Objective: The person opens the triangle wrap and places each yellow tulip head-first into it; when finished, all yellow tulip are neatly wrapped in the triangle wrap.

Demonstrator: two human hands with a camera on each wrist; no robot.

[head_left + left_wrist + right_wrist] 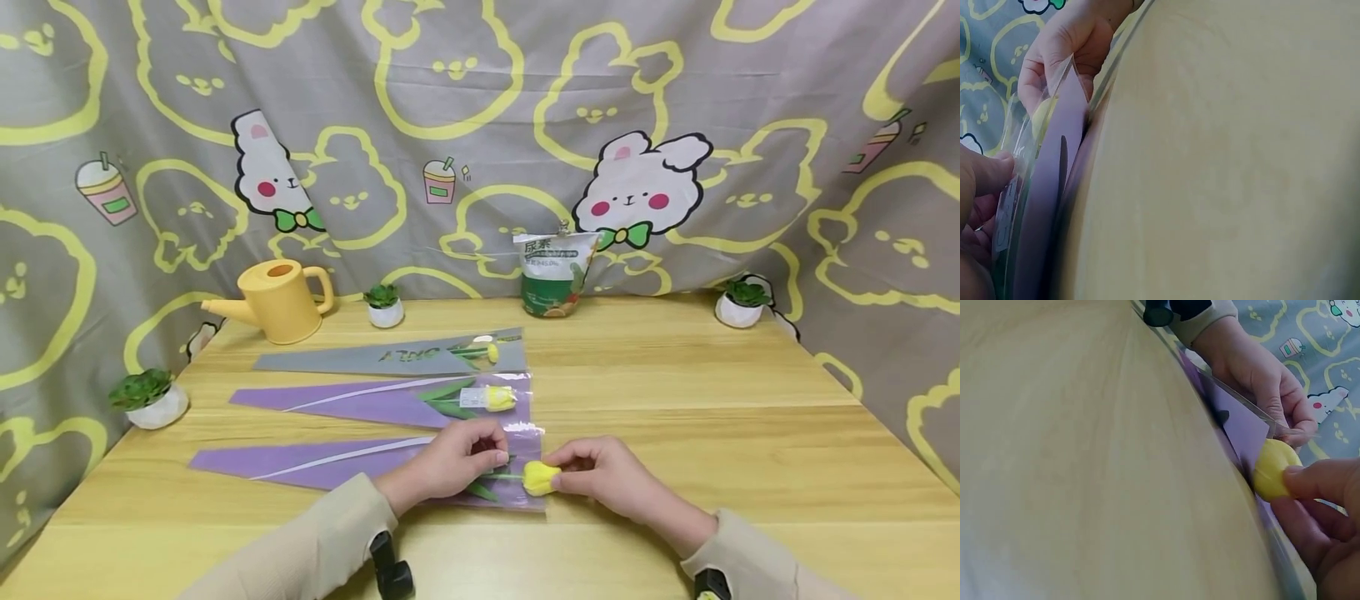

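Nearest me lies a purple flower sleeve [322,460] with a clear plastic front. Its wide end points right. My left hand [450,460] pinches the clear film near that end, as the left wrist view also shows. A yellow tulip [540,478] has its bloom at the sleeve's mouth, its green stem and leaves inside. With thumb and fingers, my right hand [1329,519] grips the bloom [1272,470]. Behind are another purple sleeve [322,402] and a grey sleeve [322,362], each with a yellow tulip inside. My left palm and part of the stem are hidden.
A yellow watering can [281,304] stands at the back left. Small potted plants sit at the left [153,408], back [385,312] and back right [740,310]. A green-and-white bag [551,283] stands against the patterned curtain [480,125]. Everything rests on a wooden table [750,417].
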